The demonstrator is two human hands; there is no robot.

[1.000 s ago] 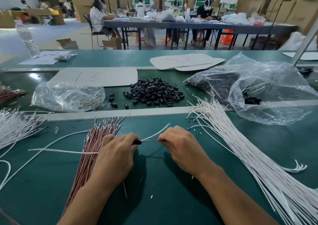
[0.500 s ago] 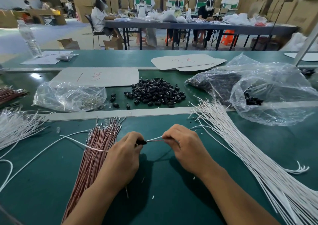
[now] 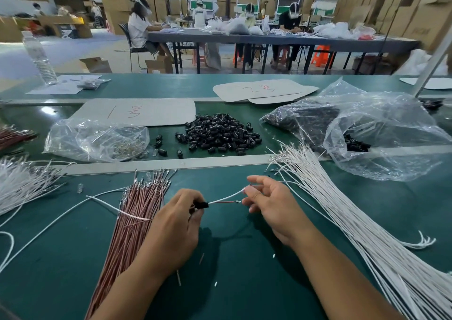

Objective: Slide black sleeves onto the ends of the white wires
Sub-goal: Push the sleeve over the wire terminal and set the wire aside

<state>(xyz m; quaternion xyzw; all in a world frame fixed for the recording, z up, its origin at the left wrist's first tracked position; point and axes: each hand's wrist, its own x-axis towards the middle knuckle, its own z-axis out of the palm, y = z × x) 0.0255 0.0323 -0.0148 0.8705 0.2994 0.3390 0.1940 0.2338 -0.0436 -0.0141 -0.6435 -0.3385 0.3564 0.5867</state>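
My left hand (image 3: pixel 177 224) pinches a black sleeve (image 3: pixel 201 205) between thumb and fingers. A white wire (image 3: pixel 226 196) and a thin red wire run out of the sleeve's right side to my right hand (image 3: pixel 270 204), which pinches their ends with its other fingers spread. The white wire's tail trails left from my left hand across a bundle of red-brown wires (image 3: pixel 133 224). A heap of loose black sleeves (image 3: pixel 219 136) lies beyond on the belt. A long bundle of white wires (image 3: pixel 347 212) fans out at my right.
A clear bag with small metal parts (image 3: pixel 97 139) lies at the left, a large clear bag holding black sleeves (image 3: pixel 381 133) at the right. More white wires (image 3: pixel 22 185) spread at the far left. Cardboard sheets (image 3: pixel 139 111) lie behind. People work at a far table.
My hands have moved apart. The right hand has opened its fingers and lifted, pulling the wire ends out to the right of the sleeve. The white tail has swung upward at the left.
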